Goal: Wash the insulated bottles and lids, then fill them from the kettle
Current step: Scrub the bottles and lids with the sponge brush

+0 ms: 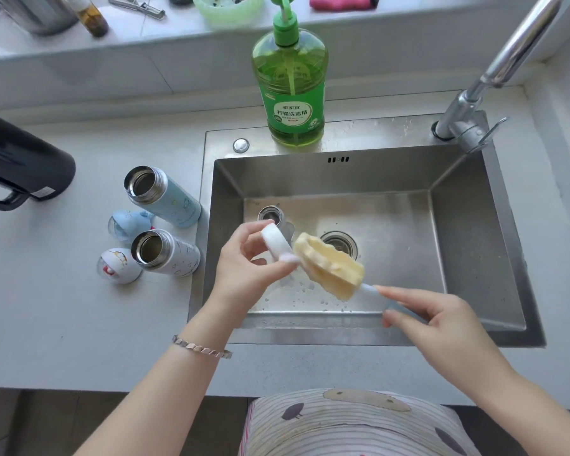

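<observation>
Lid (274,241) is pinched in the left hand (241,261) over the sink (507,258), facing the sponge brush (328,263) whose handle the right hand (441,324) grips, likely so drips fall inside. Blue bottle (165,197) and white bottle (167,253) wait open on the counter (79,307).

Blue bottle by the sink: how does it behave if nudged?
The blue bottle stands tall and narrow, lid off, so it probably tips easily. Once down, its round body would likely roll. Smooth wall, possibly slippery.

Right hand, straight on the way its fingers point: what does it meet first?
Likely the white lid pinched in the left hand: the sponge brush that the right hand holds points at it, seemingly touching; depth unclear.
</observation>
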Available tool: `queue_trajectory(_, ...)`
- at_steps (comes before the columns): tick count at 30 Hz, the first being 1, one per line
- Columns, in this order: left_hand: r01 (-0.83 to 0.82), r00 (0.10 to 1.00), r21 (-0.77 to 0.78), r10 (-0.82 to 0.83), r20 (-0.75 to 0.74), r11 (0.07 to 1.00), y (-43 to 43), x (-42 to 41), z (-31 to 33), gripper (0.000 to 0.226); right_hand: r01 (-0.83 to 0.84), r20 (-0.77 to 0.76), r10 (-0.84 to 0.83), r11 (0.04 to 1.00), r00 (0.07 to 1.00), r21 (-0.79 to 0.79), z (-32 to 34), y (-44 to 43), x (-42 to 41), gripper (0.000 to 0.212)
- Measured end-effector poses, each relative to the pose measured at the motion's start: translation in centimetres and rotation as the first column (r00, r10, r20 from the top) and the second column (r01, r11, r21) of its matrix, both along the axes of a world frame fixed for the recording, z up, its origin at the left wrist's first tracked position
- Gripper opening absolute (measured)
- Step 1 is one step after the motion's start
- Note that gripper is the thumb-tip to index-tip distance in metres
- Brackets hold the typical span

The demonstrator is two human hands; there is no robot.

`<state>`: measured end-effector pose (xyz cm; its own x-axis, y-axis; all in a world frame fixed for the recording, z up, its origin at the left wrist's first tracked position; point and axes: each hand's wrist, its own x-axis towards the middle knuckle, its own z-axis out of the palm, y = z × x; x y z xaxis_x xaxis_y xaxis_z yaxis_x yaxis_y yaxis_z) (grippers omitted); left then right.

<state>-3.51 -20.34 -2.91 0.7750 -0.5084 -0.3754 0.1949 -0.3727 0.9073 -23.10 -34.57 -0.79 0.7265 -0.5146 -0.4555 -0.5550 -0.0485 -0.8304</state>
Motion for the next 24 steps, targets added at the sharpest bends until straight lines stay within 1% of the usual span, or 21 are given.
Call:
queue_trajectory(3, 0.014, 0.995, 0.235, -0.037, 0.093, 0.972, -0.2, 1.8, -2.7, 0.055, 0.027, -0.097, -0.030, 0.999, 0.995, -0.037, -2.1, -1.3, 0.3, 0.043)
queue_trajectory(7, 0.002, 0.965, 0.438, -0.116, 0.233, 0.899, -1.7, 5.2, -5.8, 0.072, 0.109, -0.174, -0.110, 0.994, 0.979, -0.016, -4.0, -2.5, 1.2, 0.038)
queue_trajectory(9, -0.010, 0.957, 0.471, -0.128, 0.260, 0.882, -3.2, 7.0, -7.1, 0.079, 0.148, -0.186, -0.146, 0.989, 0.972, -0.003, -4.6, -2.9, 2.0, 0.035)
queue_trajectory(10, -0.004, 0.950, 0.488, -0.149, 0.274, 0.873, -4.1, 7.8, -7.8, 0.077, 0.168, -0.182, -0.164, 0.986, 0.969, 0.005, -4.9, -3.2, 2.4, 0.033)
queue_trajectory(13, 0.057, 0.922, 0.549, -0.255, 0.291, 0.834, -6.2, 9.3, -9.9, 0.057, 0.201, -0.171, -0.194, 0.979, 0.966, 0.022, -5.5, -3.7, 3.7, 0.030)
queue_trajectory(15, 0.105, 0.907, 0.595, -0.322, 0.271, 0.797, -6.8, 9.8, -11.3, 0.048, 0.206, -0.171, -0.196, 0.978, 0.966, 0.042, -5.8, -3.8, 4.4, 0.032)
queue_trajectory(16, 0.137, 0.896, 0.631, -0.368, 0.250, 0.764, -6.9, 9.9, -12.1, 0.047, 0.202, -0.174, -0.191, 0.978, 0.966, 0.047, -5.9, -3.7, 4.7, 0.033)
queue_trajectory(18, 0.180, 0.874, 0.696, -0.437, 0.211, 0.695, -6.7, 9.9, -13.3, 0.049, 0.184, -0.180, -0.173, 0.982, 0.968, 0.048, -6.1, -3.6, 5.0, 0.034)
queue_trajectory(19, 0.190, 0.874, 0.704, -0.444, 0.196, 0.685, -6.4, 10.0, -13.7, 0.051, 0.176, -0.188, -0.164, 0.983, 0.968, 0.051, -6.2, -3.6, 5.1, 0.034)
queue_trajectory(21, 0.203, 0.878, 0.670, -0.435, 0.198, 0.714, -6.0, 9.9, -13.8, 0.062, 0.167, -0.205, -0.153, 0.984, 0.967, 0.055, -6.2, -3.5, 5.3, 0.034)
queue_trajectory(23, 0.202, 0.872, 0.628, -0.429, 0.234, 0.752, -5.6, 9.5, -13.2, 0.077, 0.168, -0.208, -0.152, 0.984, 0.966, 0.061, -5.9, -3.2, 5.3, 0.034)
queue_trajectory(24, 0.201, 0.873, 0.612, -0.423, 0.243, 0.765, -5.3, 9.2, -12.5, 0.078, 0.165, -0.206, -0.150, 0.984, 0.967, 0.061, -5.8, -3.1, 5.3, 0.034)
